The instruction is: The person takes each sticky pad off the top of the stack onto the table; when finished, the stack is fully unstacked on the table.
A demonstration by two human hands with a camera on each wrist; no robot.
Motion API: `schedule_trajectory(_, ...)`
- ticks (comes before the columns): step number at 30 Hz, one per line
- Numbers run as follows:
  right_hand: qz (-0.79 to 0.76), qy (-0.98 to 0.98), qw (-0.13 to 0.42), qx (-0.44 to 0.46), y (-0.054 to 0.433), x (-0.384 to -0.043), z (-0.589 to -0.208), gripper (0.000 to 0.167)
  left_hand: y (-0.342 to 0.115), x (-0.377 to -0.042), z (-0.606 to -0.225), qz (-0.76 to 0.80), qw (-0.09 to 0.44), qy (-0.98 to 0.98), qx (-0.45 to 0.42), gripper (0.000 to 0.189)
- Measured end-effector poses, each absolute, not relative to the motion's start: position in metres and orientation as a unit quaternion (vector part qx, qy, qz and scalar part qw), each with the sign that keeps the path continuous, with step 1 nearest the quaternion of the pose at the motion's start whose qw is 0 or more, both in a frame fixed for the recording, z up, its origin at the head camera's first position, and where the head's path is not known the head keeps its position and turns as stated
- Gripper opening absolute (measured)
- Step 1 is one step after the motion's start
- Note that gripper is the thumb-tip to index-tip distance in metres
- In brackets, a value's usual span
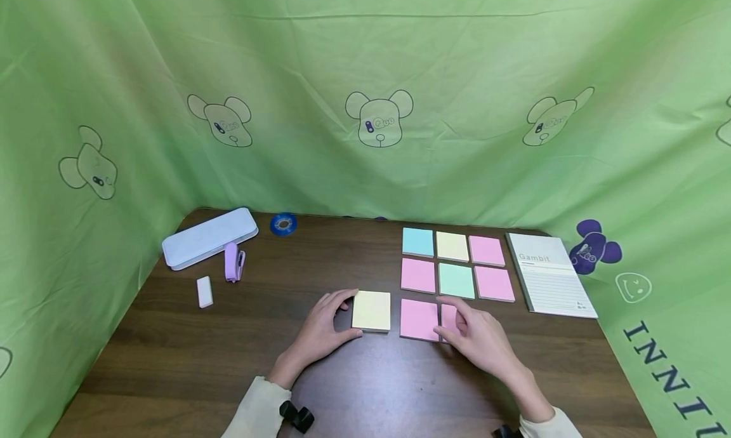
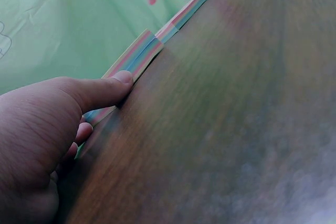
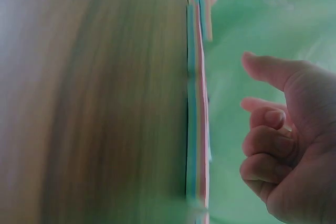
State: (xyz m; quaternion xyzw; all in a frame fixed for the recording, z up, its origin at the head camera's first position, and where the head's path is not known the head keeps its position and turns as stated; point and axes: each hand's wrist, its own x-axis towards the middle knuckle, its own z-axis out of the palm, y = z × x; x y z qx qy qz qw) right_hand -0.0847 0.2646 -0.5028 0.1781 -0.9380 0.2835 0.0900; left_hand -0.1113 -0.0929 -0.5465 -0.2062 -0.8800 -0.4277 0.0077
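A thick pale yellow sticky note stack (image 1: 371, 311) lies at the front middle of the table. My left hand (image 1: 322, 329) grips it from the left, thumb at the near edge and fingertips at the far edge. Coloured bands run along the side of that stack (image 2: 139, 53) in the left wrist view. My right hand (image 1: 484, 341) hovers over the front row's pink sticky note pads (image 1: 419, 319), partly covering the right-hand one (image 1: 449, 315). Its thumb and index finger stand apart with nothing between them; the right wrist view shows the other fingers (image 3: 268, 142) loosely curled.
Behind lie rows of blue, yellow, pink and green sticky note pads (image 1: 455, 280). A Gambit notepad (image 1: 551, 276) is on the right. At the left are a pale case (image 1: 210, 238), purple stapler (image 1: 231, 262), white eraser (image 1: 204, 292) and blue tape roll (image 1: 283, 224). Green cloth (image 1: 285, 139) surrounds the table.
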Motion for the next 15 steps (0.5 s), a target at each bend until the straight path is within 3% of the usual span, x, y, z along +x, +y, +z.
schedule_trajectory(15,0.27,-0.936,0.058,0.22,0.199,-0.096,-0.504,0.065,-0.092,-0.111,-0.545,-0.425,0.004,-0.885,-0.191,0.088)
